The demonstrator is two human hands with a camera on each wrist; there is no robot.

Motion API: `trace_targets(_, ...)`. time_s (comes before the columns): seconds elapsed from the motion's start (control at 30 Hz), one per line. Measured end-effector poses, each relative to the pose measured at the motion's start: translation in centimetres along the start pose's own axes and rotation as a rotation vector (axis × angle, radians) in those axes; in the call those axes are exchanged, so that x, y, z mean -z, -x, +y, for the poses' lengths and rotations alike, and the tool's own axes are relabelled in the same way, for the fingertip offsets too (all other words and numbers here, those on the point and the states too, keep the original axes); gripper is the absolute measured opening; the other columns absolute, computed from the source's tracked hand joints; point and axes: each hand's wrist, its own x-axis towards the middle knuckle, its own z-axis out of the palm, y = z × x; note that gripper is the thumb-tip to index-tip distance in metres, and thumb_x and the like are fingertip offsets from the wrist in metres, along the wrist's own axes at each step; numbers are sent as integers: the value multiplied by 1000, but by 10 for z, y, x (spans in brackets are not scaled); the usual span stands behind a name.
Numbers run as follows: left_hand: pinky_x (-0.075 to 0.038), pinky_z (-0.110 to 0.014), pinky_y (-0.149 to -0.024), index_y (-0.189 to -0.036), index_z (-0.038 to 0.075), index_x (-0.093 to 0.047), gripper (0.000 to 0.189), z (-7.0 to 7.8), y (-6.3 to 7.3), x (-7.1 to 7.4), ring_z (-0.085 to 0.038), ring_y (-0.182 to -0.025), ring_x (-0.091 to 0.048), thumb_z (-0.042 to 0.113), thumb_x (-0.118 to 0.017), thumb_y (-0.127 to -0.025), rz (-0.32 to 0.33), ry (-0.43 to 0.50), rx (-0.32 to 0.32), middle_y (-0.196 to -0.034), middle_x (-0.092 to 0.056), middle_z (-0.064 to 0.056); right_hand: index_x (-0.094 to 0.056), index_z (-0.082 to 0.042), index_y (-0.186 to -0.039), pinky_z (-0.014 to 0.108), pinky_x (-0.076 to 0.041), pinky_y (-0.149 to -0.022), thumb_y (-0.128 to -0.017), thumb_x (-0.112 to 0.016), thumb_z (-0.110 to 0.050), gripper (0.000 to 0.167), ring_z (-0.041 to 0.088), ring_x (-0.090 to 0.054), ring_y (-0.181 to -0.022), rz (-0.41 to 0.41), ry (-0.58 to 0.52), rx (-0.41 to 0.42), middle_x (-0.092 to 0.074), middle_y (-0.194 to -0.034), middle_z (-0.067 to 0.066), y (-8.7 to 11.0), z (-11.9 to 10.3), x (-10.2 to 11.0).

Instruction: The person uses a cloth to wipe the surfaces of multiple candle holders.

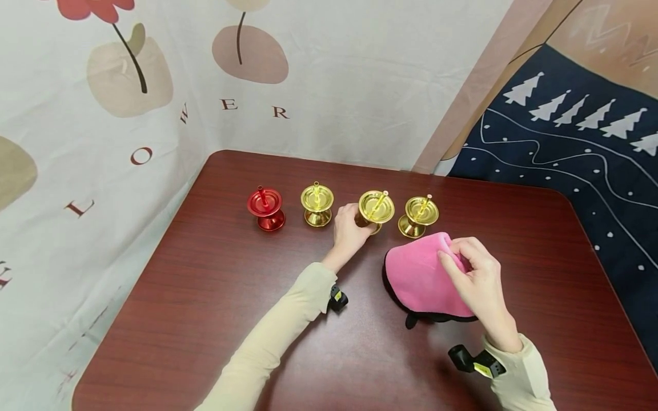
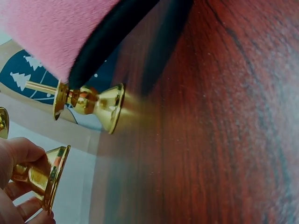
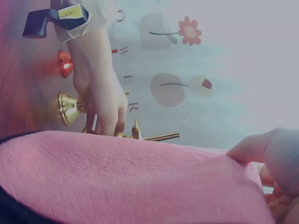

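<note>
Head view: Four pedestal lamps stand in a row toward the far side of the bench (image 1: 205, 319). From left to right these are a red pedestal lamp (image 1: 264, 204), a near-left gold lamp (image 1: 317, 198), the gripped gold lamp (image 1: 372, 214) and an end gold lamp (image 1: 422, 213). The left hand (image 1: 351, 229) is clamped around the gripped gold lamp below its dish. The right hand (image 1: 479, 277) pinches the upper edge of a pink plush piece (image 1: 418, 274) with black edging, just in front of the end gold lamp. Contents: each dish carries one thin tube; no other filling is visible.

Left wrist view: The thumb and fingers close on the narrow part above the flared foot (image 2: 56, 175). The foot shows against the pale wall hanging (image 2: 77, 186), so the lamp is probably raised. Handling, as judged: rigid, modest in weight, with a slippery polished finish. Hold at the narrowed stem; keep the dish level and the tube unloaded.

Right wrist view: The thumb lies over the plush edge, fingers opposite. The material should handle as light, soft and non-fragile; pinch any doubled edge. It hides the lower gripped lamp, and its interior cannot be inspected.
</note>
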Motion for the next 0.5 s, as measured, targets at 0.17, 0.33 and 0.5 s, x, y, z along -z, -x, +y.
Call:
trace_targets(0.17,-42,-36,-87,-98,3,-67,36,4,-1,4,-25,-99,-55,15,-80,-66,10,0,-23,-99,-66,-9,-64,-1,-75,10,-35,-62,-75,-68,8,10,-4,-47,-73,3,10,-19,-60,-80,9,-3,-3,2)
trace_targets(0.33,-43,-36,-88,-97,4,-67,36,7,-2,5,-24,-100,-55,15,-81,-65,13,-2,-36,-100,-66,-7,-65,1,-80,12,-33,-58,-77,-66,11,10,-4,-42,-69,-11,45,-1,-58,-80,7,-3,-2,3)
trace_targets(0.5,-43,-36,-87,-96,4,-67,36,8,-1,5,-24,-100,-55,15,-82,-64,16,5,-37,-100,-66,-7,-66,5,-86,11,-31,-58,-75,-65,15,15,-3,-40,-69,10,43,39,-58,-80,10,-4,2,2)
